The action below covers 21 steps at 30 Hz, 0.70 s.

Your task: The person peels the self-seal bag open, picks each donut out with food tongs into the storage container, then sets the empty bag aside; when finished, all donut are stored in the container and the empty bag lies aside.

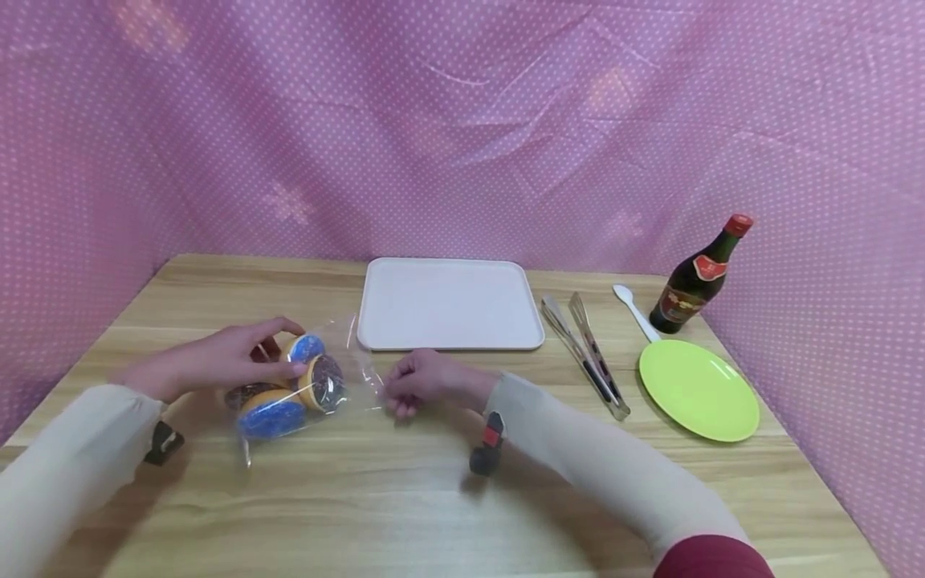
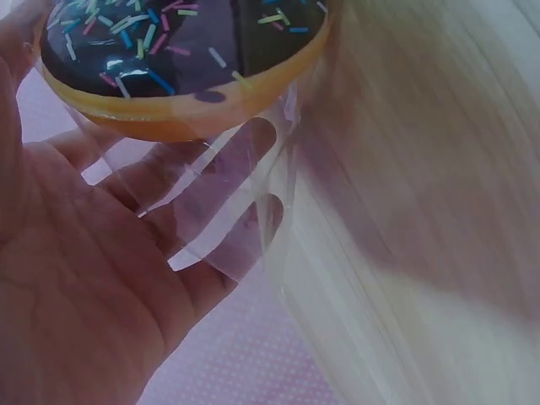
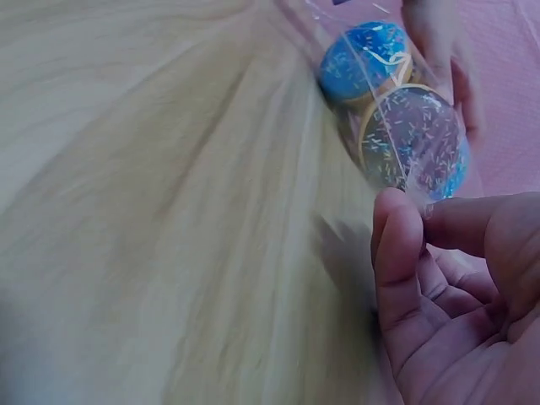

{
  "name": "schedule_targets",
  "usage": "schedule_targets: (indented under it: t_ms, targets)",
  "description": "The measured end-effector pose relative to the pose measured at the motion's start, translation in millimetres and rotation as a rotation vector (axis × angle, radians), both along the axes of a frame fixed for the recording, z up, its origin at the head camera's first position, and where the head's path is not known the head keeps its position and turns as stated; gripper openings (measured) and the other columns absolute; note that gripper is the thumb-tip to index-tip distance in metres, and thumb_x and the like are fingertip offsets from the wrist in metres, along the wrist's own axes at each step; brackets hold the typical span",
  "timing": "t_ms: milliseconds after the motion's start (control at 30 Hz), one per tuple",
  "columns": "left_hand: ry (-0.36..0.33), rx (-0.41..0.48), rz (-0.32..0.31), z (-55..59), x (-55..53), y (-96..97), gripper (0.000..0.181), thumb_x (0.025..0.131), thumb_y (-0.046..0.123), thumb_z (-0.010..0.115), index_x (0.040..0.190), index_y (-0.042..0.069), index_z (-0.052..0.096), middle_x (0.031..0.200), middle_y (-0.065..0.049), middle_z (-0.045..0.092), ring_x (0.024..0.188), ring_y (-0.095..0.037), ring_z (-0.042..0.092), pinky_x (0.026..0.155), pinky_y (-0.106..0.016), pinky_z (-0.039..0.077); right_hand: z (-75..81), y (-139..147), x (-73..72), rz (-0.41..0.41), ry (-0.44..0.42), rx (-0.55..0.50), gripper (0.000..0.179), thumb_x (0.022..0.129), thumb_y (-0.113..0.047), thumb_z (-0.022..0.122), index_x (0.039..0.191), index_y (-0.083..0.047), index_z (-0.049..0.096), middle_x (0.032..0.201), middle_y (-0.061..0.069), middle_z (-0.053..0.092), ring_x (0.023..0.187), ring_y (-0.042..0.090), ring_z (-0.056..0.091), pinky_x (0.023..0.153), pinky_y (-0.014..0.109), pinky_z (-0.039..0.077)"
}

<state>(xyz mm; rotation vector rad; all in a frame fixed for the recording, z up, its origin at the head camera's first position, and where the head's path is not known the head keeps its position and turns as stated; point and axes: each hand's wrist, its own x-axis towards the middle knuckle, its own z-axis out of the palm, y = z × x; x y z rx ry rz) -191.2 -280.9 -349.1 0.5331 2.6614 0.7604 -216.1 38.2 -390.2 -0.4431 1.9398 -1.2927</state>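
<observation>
A clear plastic bag point(image 1: 361, 361) lies on the table at left centre, with several toy-like doughnuts inside. Some have blue icing, such as one blue doughnut point(image 1: 273, 417); others have dark icing with sprinkles, like the brown doughnut point(image 2: 181, 51) close up in the left wrist view. My left hand point(image 1: 234, 357) holds the filled part of the bag, thumb on the near side and fingers reaching behind it. At the bag's right end, my right hand point(image 1: 426, 384) pinches the film between thumb and index finger point(image 3: 396, 232), its other fingers curled.
A white tray point(image 1: 451, 305) sits at the back centre. To its right lie metal tongs point(image 1: 600, 353) and a whisk point(image 1: 574, 345). Farther right are a white spoon point(image 1: 636, 311), a green plate point(image 1: 697, 389) and a dark bottle point(image 1: 694, 281) with a red cap. Pink dotted cloth surrounds the table.
</observation>
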Motion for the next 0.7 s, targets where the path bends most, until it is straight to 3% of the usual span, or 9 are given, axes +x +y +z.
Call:
schedule_targets:
  t_ms: [167, 367, 700]
  targets:
    - [-0.023, 0.016, -0.047, 1.2, 1.7, 24.6, 0.066, 0.097, 0.047, 0.072, 0.145, 0.007, 0.050, 0.108, -0.007, 0.070, 0.097, -0.015, 0.066, 0.082, -0.034, 0.057, 3.4, 25, 10.8, 0.069, 0.001, 0.002, 0.013, 0.101, -0.005, 0.063, 0.101, 0.003, 0.072, 0.078, 0.006, 0.072, 0.065, 0.011, 0.067, 0.063, 0.021, 0.057]
    - [-0.048, 0.044, -0.125, 5.0, -0.8, 61.7, 0.059, 0.096, 0.049, 0.073, 0.140, 0.013, 0.055, 0.102, -0.003, 0.069, 0.090, -0.015, 0.063, 0.078, -0.032, 0.054, 4.4, 62, 20.8, 0.134, 0.030, 0.037, 0.014, 0.102, -0.010, 0.064, 0.101, 0.001, 0.072, 0.081, 0.006, 0.075, 0.068, 0.011, 0.069, 0.065, 0.022, 0.058]
    - [-0.081, 0.043, -0.240, 2.5, -25.2, 129.3, 0.057, 0.096, 0.051, 0.072, 0.141, 0.019, 0.056, 0.108, -0.002, 0.069, 0.098, -0.016, 0.062, 0.090, -0.037, 0.054, 8.9, 122, 31.9, 0.123, -0.018, 0.114, 0.015, 0.100, -0.011, 0.065, 0.101, 0.003, 0.071, 0.084, 0.010, 0.077, 0.071, 0.013, 0.074, 0.067, 0.025, 0.060]
